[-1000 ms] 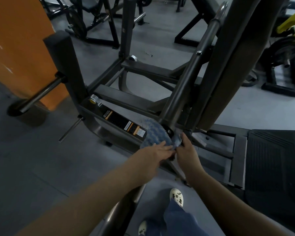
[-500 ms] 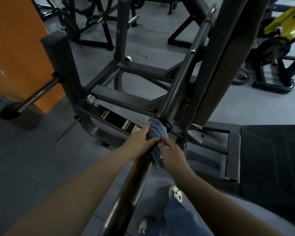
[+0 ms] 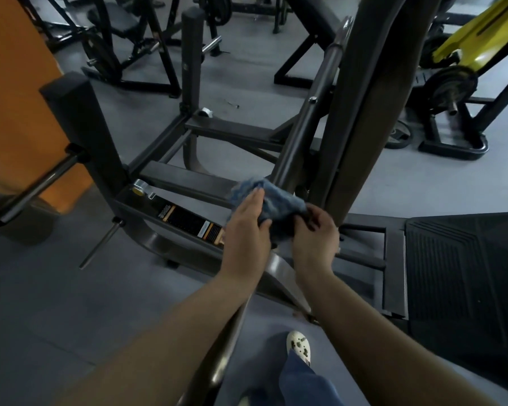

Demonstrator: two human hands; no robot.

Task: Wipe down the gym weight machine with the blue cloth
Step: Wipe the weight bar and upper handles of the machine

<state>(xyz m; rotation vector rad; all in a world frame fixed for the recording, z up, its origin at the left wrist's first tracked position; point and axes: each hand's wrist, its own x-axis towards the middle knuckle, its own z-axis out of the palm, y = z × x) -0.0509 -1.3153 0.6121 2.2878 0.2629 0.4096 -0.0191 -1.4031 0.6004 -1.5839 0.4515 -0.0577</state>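
The blue cloth [image 3: 276, 200] is bunched around the long dark round bar [image 3: 308, 118] of the weight machine, where the bar meets the frame. My left hand [image 3: 247, 230] lies on the cloth's left side with fingers extended and the thumb hooked under it. My right hand [image 3: 314, 232] grips the cloth's right end with curled fingers. The bar's lower shiny part [image 3: 232, 332] runs down between my forearms. The machine's grey steel base frame [image 3: 188, 183] carries a black and orange label [image 3: 188, 221].
A black ribbed footplate [image 3: 464, 273] lies at right. An orange pillar [image 3: 15, 92] stands at left with a weight peg [image 3: 41, 183] sticking out toward it. A yellow machine with a plate [image 3: 449, 86] and black racks [image 3: 135, 54] stand behind. My shoe [image 3: 298, 344] is below.
Both hands moved the cloth up the bar from the base joint and bunched it around the tube. The left hand's fingers straightened onto the cloth; the view shifted slightly.
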